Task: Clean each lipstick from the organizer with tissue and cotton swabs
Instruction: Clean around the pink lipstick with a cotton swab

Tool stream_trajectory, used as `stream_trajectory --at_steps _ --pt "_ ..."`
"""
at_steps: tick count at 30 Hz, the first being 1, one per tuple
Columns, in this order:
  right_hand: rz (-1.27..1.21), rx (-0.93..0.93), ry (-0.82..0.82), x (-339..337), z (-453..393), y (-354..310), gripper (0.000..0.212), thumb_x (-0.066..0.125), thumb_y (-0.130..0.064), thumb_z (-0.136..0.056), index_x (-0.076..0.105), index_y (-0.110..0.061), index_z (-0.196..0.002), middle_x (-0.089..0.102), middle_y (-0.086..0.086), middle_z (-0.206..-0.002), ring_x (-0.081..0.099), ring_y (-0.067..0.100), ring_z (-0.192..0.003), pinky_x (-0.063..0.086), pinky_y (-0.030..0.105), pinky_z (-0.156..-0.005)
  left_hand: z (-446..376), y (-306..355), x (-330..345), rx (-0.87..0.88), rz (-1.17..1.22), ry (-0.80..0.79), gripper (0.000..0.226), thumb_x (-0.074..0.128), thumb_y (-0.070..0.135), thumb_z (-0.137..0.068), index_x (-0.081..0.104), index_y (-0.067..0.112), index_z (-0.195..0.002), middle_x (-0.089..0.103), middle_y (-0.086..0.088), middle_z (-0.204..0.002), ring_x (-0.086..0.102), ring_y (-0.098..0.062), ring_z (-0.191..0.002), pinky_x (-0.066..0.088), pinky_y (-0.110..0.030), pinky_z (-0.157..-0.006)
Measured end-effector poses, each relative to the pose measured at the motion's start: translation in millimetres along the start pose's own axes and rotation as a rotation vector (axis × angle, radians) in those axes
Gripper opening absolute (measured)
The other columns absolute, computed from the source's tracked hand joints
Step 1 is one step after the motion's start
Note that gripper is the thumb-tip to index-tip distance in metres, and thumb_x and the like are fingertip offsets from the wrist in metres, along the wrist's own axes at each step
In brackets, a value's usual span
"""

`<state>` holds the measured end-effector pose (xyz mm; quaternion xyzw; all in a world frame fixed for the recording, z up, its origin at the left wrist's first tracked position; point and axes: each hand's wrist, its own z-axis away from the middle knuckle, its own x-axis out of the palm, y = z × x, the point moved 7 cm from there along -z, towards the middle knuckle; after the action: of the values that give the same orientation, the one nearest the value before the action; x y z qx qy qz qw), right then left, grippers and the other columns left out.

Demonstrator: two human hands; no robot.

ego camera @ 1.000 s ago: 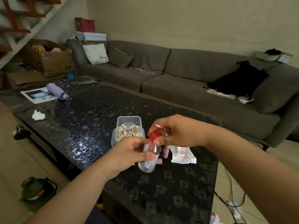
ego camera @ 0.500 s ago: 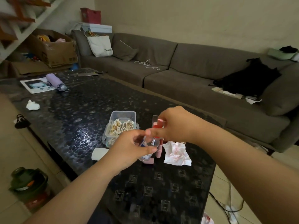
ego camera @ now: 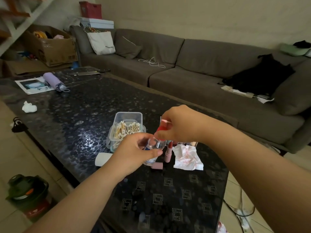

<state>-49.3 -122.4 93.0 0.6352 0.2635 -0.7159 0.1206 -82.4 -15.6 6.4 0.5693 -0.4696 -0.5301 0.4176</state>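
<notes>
My left hand (ego camera: 134, 152) grips a small clear bottle (ego camera: 154, 149) with a blue-and-white label, held above the dark table (ego camera: 80, 128). My right hand (ego camera: 178, 126) pinches the bottle's red cap (ego camera: 162, 129) at the bottle's mouth, and a cotton swab tip (ego camera: 165, 121) sticks out between its fingers. Just behind the bottle a pink lipstick (ego camera: 168, 151) stands upright with its pink cap (ego camera: 157, 165) lying beside it. A clear organizer (ego camera: 193, 144) is mostly hidden behind my right hand. A stained tissue (ego camera: 187, 157) lies to the right.
A clear box of cotton swabs (ego camera: 126, 128) stands left of the bottle, with a white lid (ego camera: 102, 159) in front of it. A crumpled tissue (ego camera: 29, 107), a purple umbrella (ego camera: 53, 81) and a paper lie far left. A grey sofa (ego camera: 193, 73) runs behind.
Both hands with the bottle sank lower toward the table while my view shifted. The red cap stays pinched at the bottle's mouth.
</notes>
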Motion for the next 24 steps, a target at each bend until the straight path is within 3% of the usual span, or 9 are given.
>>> stream_trajectory --at_steps 5,7,9,12,17,22,24 --pt "-0.1 -0.013 0.066 -14 -5 2 0.024 0.069 -0.036 -0.084 0.064 -0.028 -0.106 0.063 -0.013 -0.1 0.058 0.002 -0.084 0.047 0.015 -0.071 -8 -20 -14 -0.036 0.009 0.022 0.029 0.08 0.014 -0.072 0.069 0.026 -0.097 0.073 0.011 -0.094 0.066 -0.001 -0.09 0.05 -0.02 -0.082" --pt "-0.108 0.073 0.12 -14 -10 11 0.03 0.07 -0.034 -0.083 0.062 -0.026 -0.111 0.063 -0.008 -0.106 0.059 0.007 -0.09 0.049 0.021 -0.076 -9 -29 -27 -0.035 0.054 0.092 0.03 0.079 0.013 -0.073 0.069 0.027 -0.097 0.072 0.01 -0.096 0.066 -0.005 -0.094 0.05 -0.025 -0.085" --pt "-0.024 0.159 0.08 4 -19 14 0.035 0.073 -0.033 -0.08 0.062 -0.022 -0.111 0.063 -0.003 -0.106 0.06 0.014 -0.092 0.051 0.027 -0.076 -9 -36 -42 -0.015 0.135 0.182 0.028 0.078 0.01 -0.073 0.068 0.028 -0.093 0.072 0.009 -0.094 0.067 -0.007 -0.092 0.051 -0.025 -0.082" --pt "0.019 0.229 -0.066 54 -36 6 0.031 0.072 -0.033 -0.08 0.062 -0.016 -0.105 0.062 0.002 -0.096 0.061 0.016 -0.081 0.048 0.024 -0.061 -9 -43 -62 0.004 0.195 0.274 0.028 0.078 0.009 -0.073 0.067 0.031 -0.087 0.073 0.012 -0.089 0.068 -0.007 -0.089 0.052 -0.025 -0.079" --pt "0.071 0.273 -0.104 116 -56 -3 0.033 0.071 -0.031 -0.082 0.06 -0.012 -0.107 0.061 0.006 -0.101 0.06 0.022 -0.087 0.05 0.031 -0.072 -11 -50 -79 0.0 0.169 0.262 0.025 0.078 0.011 -0.073 0.069 0.027 -0.089 0.073 0.007 -0.093 0.069 -0.011 -0.09 0.055 -0.035 -0.082" --pt "0.009 0.316 -0.081 145 -66 3 0.03 0.075 -0.03 -0.078 0.057 -0.013 -0.095 0.063 0.008 -0.101 0.062 0.028 -0.092 0.048 0.032 -0.07 -11 -58 -88 -0.04 0.179 0.285 0.024 0.079 0.011 -0.072 0.068 0.024 -0.089 0.073 0.005 -0.091 0.069 -0.009 -0.087 0.053 -0.027 -0.075" --pt "-0.004 0.311 -0.088 151 -67 4 0.034 0.076 -0.031 -0.077 0.061 -0.012 -0.101 0.063 0.008 -0.102 0.062 0.027 -0.093 0.05 0.033 -0.075 -11 -59 -88 -0.05 0.175 0.277 0.026 0.079 0.012 -0.072 0.069 0.022 -0.093 0.073 0.005 -0.092 0.069 -0.01 -0.087 0.054 -0.027 -0.075"
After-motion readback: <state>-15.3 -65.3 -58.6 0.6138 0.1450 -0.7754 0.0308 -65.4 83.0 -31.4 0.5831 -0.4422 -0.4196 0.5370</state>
